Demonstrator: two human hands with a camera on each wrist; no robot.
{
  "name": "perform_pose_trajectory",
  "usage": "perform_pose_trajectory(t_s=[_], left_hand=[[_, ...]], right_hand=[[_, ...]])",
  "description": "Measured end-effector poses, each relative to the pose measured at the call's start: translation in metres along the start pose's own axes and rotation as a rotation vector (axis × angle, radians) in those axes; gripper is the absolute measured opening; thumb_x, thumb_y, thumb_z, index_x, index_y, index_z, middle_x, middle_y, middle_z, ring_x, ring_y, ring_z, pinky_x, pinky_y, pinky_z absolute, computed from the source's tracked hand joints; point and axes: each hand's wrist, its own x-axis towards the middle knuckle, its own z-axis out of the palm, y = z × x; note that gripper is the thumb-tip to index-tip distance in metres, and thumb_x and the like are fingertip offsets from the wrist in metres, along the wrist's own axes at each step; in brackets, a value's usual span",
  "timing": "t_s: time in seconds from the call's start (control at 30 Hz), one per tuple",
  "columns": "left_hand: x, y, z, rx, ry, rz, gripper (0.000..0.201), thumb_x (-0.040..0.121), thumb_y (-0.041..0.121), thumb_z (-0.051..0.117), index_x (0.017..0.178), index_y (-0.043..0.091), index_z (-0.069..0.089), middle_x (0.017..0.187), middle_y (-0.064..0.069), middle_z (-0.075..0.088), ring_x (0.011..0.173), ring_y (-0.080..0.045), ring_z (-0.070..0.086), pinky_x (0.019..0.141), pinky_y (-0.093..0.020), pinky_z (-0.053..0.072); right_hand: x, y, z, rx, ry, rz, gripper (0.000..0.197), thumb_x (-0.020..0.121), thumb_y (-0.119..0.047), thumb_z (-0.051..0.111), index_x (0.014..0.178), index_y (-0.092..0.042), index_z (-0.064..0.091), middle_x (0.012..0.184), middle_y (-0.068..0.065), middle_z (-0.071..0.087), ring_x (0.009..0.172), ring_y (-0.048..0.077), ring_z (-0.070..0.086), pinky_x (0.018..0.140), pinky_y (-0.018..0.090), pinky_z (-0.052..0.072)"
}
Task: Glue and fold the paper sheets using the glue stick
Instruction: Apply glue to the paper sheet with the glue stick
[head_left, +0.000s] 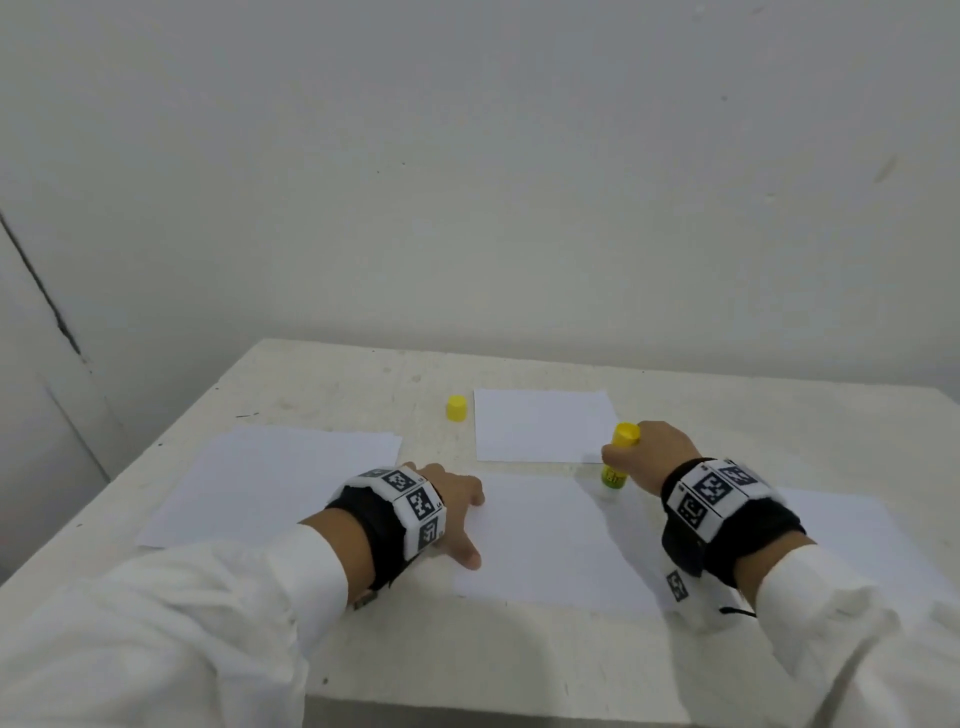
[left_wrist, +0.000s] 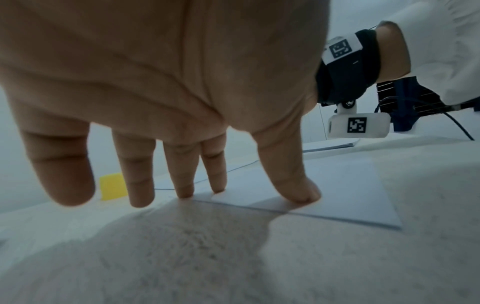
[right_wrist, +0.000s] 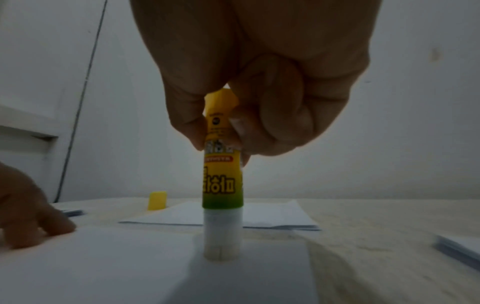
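White sheet (head_left: 540, 540): lies flat on the table (head_left: 332, 384) in front of me, between my hands.
Glue stick (head_left: 618, 457): uncapped and upright, its tip pressed on the sheet's far right corner.
Right hand (head_left: 649, 457): fingers curled round the stick's upper barrel.
Left hand (head_left: 452, 504): spread flat, fingertips (left_wrist: 301, 195) pinning the sheet's left edge.
Doing it well: I'd keep the pressure light and even, stroking along the edge.
Yellow cap (head_left: 456, 407): standing apart, further back.
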Motion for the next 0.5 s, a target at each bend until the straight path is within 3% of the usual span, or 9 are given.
perform_pose_trajectory(t_s=[0.17, 0.33, 0.43, 0.5], left_hand=[[0.004, -0.003, -0.002, 0.003, -0.021, 0.014, 0.096, 0.071, 0.066, 0.068, 0.148, 0.032, 0.022, 0.145, -0.005, 0.037, 0.131, -0.029, 0.039, 0.106, -0.042, 0.034], [0.005, -0.01, 0.003, 0.029, -0.059, 0.039, 0.115, 0.056, 0.077, 0.069, 0.148, 0.038, 0.013, 0.155, 0.002, 0.021, 0.138, -0.03, 0.028, 0.11, -0.05, 0.03], [0.004, -0.01, 0.004, 0.051, -0.061, 0.054, 0.117, 0.06, 0.07, 0.073, 0.151, 0.034, 0.008, 0.156, 0.003, 0.015, 0.14, -0.029, 0.022, 0.113, -0.048, 0.026], [0.003, -0.011, 0.005, 0.059, -0.062, 0.027, 0.122, 0.054, 0.074, 0.073, 0.149, 0.038, 0.006, 0.152, -0.002, 0.023, 0.135, -0.034, 0.029, 0.11, -0.05, 0.03]], right_hand=[[-0.004, 0.006, -0.003, 0.053, 0.019, -0.007, 0.033, 0.084, -0.025, 0.059, 0.061, -0.013, 0.039, 0.062, 0.001, 0.041, 0.056, 0.017, 0.04, 0.049, 0.026, 0.028], [-0.019, -0.018, 0.002, 0.268, 0.17, -0.245, 0.022, 0.08, -0.022, 0.058, 0.065, -0.012, 0.046, 0.066, 0.003, 0.046, 0.061, 0.021, 0.043, 0.053, 0.027, 0.029], [-0.033, -0.047, 0.013, 0.223, -0.094, -0.389, 0.027, 0.086, -0.029, 0.06, 0.07, -0.007, 0.055, 0.069, 0.002, 0.052, 0.064, 0.016, 0.047, 0.059, 0.028, 0.035], [-0.042, -0.066, 0.023, 0.116, -0.237, -0.447, 0.035, 0.087, -0.032, 0.061, 0.061, -0.014, 0.047, 0.064, -0.001, 0.047, 0.059, 0.011, 0.043, 0.056, 0.025, 0.032]])
